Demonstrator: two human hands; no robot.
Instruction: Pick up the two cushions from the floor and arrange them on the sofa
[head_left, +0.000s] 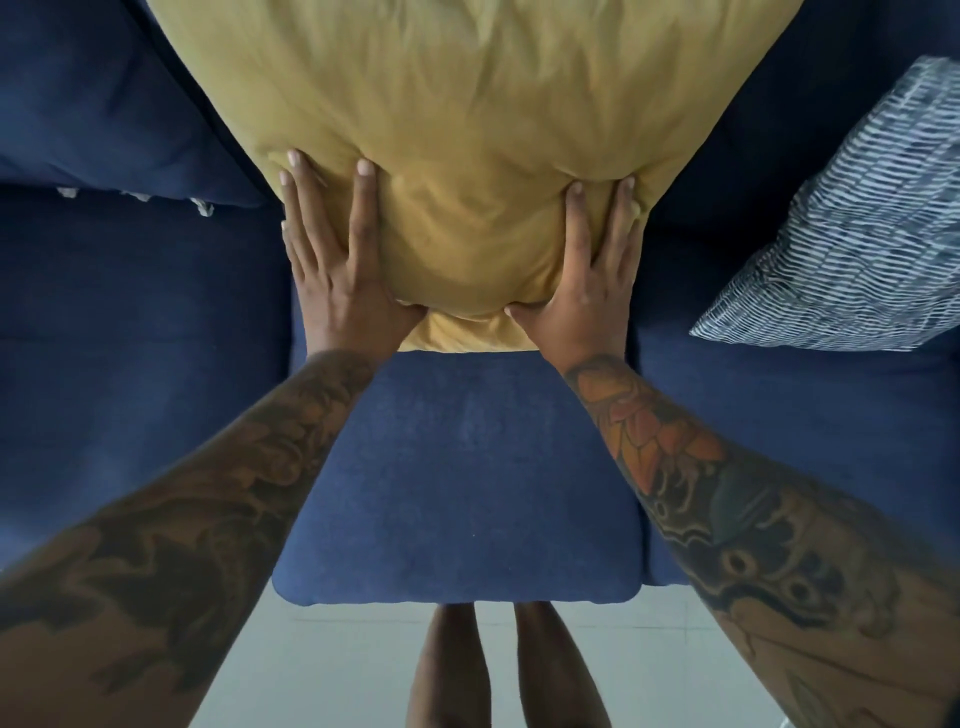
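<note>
A large yellow cushion (467, 119) stands on the middle seat of the dark blue sofa (457, 478), leaning against the backrest. My left hand (337, 265) lies flat on its lower left part, fingers spread, thumb tucked under the bottom edge. On the lower right part, my right hand (587, 270) presses the same way. Both palms push into the fabric and dent it. A blue-and-white patterned cushion (857, 234) leans on the sofa at the right.
A dark blue cushion with white tassels (104, 109) sits at the sofa's left. Pale tiled floor (322, 670) shows below the seat's front edge, with my bare legs (498, 670) standing close to it.
</note>
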